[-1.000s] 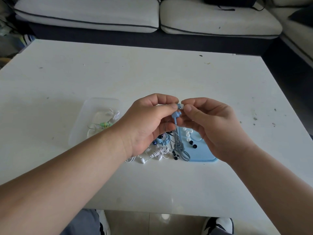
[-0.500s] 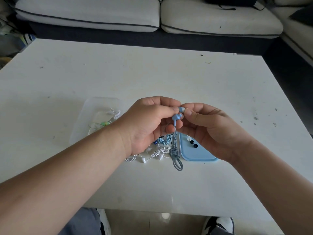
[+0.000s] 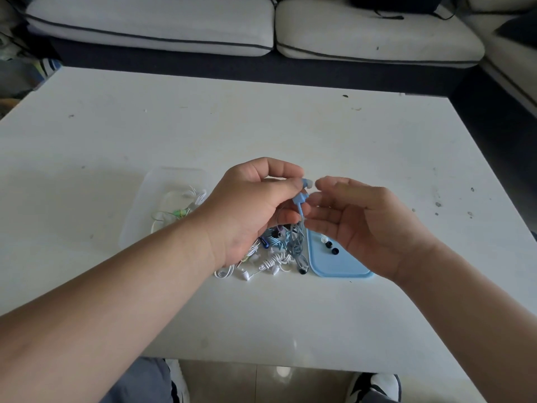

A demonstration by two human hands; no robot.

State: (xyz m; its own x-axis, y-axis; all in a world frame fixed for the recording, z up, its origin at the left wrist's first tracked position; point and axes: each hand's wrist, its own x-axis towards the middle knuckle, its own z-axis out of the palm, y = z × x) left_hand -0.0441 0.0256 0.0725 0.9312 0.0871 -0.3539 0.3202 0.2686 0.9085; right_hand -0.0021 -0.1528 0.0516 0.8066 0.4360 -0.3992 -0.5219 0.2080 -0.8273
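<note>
— Hands in the head view: what are they doing?
— The left hand (image 3: pixel 250 205) is pinching a blue earphone (image 3: pixel 303 190) between thumb and forefinger, holding it above the table. Its grey-blue cable (image 3: pixel 295 242) is hanging down in a coiled bundle. The right hand (image 3: pixel 363 225) is lying open, palm up, with its fingertips just beside the earbud.
— And the surface?
— The white table (image 3: pixel 261 126), speckled with marks, is carrying white earphones (image 3: pixel 270 263), a blue lid (image 3: pixel 334 266) with black ear tips (image 3: pixel 331 247) on it, and a clear plastic box (image 3: pixel 162 193). A pale sofa (image 3: pixel 151 21) is standing beyond it, and tiled floor (image 3: pixel 261 382) is showing below.
</note>
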